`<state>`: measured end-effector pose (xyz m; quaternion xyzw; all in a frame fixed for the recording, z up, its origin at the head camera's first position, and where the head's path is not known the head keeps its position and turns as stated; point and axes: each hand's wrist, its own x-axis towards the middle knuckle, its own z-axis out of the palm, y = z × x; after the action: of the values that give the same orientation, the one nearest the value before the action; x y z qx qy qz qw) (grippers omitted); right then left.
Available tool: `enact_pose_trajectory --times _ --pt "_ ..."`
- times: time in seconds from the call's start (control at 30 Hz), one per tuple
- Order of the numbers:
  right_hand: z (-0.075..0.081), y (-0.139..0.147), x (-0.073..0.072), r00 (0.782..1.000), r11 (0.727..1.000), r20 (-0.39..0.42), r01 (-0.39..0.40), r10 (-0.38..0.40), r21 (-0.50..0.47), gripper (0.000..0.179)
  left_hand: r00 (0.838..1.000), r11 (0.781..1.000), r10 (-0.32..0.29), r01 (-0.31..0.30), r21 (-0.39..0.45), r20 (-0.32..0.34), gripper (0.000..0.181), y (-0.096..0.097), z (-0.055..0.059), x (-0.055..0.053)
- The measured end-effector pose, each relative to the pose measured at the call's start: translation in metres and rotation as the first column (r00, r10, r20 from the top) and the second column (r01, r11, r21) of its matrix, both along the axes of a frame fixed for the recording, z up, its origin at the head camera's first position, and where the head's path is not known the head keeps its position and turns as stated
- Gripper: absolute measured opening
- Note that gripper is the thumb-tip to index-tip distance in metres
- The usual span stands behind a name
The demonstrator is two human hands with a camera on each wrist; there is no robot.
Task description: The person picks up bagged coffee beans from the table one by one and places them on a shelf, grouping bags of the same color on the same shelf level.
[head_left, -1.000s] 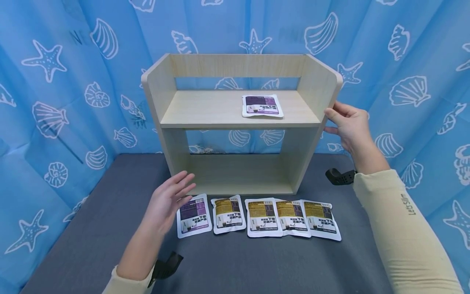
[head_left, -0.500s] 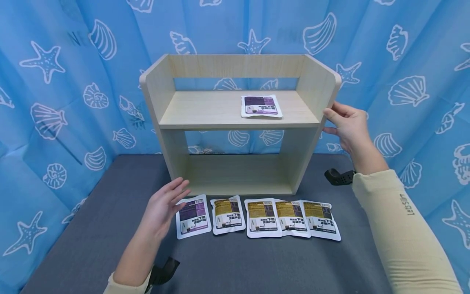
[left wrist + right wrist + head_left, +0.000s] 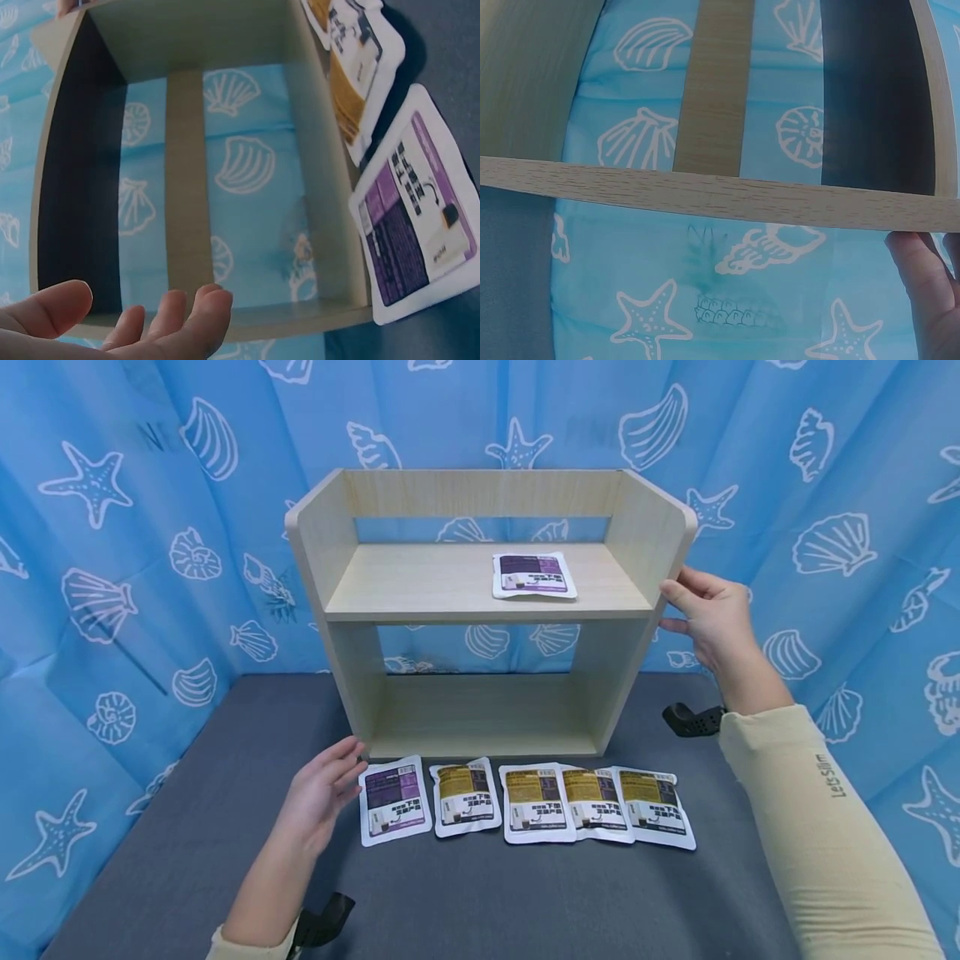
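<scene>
A pale wooden two-tier shelf (image 3: 420,581) stands on the table in the head view. My right hand (image 3: 720,618) touches the outer side of its right panel near the upper board. The right wrist view shows the right fingers (image 3: 922,281) against that panel. Low by the shelf's front left edge is my left hand (image 3: 318,793), fingers spread and loosely bent, holding nothing; whether it touches the panel I cannot tell. Just right of it lies a white-and-purple pouch (image 3: 395,802). Another purple pouch (image 3: 534,575) lies flat on the upper board.
Several white pouches with brown-gold labels (image 3: 465,797) continue the row along the shelf's front, the rightmost ones overlapping (image 3: 597,802). Grey cloth (image 3: 510,902) covers the table. A blue curtain (image 3: 150,568) with shell prints hangs behind.
My left hand has moved left and slightly down, from over the purple pouch's edge to the shelf's lower left corner. My right hand stays at the right panel; the pouches stay put.
</scene>
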<state>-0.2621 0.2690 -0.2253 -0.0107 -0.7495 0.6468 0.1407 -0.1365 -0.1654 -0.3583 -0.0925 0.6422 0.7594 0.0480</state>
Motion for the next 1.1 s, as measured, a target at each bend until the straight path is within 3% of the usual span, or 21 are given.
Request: enact_pose_trajectory --times 0.3,1.1 --pt "0.000 0.000 0.001 1.000 1.000 0.000 0.002 -0.002 0.013 0.061 0.999 1.000 0.027 -0.026 -0.015 0.034 0.055 -0.004 -0.006 -0.001" --pt "-0.001 0.000 0.002 1.000 0.999 -0.020 -0.022 0.022 -0.024 0.060 0.980 0.996 0.083 -0.077 -0.039 0.181 0.058 -0.021 -0.039 -0.012"
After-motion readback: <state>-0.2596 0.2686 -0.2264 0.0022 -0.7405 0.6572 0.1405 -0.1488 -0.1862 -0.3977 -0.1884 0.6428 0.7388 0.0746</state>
